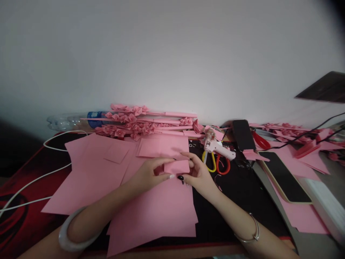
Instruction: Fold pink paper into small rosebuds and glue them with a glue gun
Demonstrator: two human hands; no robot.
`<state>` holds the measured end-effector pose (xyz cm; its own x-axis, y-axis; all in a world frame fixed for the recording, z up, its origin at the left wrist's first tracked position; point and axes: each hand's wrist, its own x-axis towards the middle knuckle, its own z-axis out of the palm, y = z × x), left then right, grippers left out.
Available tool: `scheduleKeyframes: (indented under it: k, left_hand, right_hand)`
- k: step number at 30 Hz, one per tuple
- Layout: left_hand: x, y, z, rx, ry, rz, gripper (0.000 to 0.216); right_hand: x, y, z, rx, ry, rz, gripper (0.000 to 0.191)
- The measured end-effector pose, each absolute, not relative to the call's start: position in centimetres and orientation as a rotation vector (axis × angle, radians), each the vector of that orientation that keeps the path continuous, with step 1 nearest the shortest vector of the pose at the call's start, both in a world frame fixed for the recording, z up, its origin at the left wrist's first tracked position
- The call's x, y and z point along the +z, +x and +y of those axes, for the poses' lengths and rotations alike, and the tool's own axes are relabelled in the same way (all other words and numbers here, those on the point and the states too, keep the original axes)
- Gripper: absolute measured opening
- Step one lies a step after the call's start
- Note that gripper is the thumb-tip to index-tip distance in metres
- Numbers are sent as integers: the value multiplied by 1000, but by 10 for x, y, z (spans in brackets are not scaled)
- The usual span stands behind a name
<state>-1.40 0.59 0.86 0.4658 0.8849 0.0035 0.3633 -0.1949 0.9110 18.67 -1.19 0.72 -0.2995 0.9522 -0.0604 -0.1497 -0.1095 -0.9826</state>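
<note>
My left hand (151, 174) and my right hand (196, 174) meet over a small folded piece of pink paper (176, 166). Both hands pinch it, left at its left edge, right at its right edge. Beneath them lie large pink paper sheets (151, 212) spread on a black and red mat (24, 216). A white bangle sits on my left wrist, a thin silver one on my right.
Pink paper flowers on sticks (134, 124) and a plastic bottle (72, 120) lie along the wall. A pink glue gun (217, 145) and scissors (217, 163) are right of my hands. A phone (285, 178), a dark case (242, 135), white cables (35, 180) and paper scraps surround.
</note>
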Motion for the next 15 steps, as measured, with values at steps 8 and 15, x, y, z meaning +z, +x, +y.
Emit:
scheduleKeyframes:
  k: [8,15]
  left_hand:
    - [13,-14,7,628,1549,1072,45]
    - [8,-14,7,700,1496,978,39]
  right_hand:
    - [6,187,-11,1607,-1029,-1248,62]
    - [9,187,-11,1619,-1079,-1300,40]
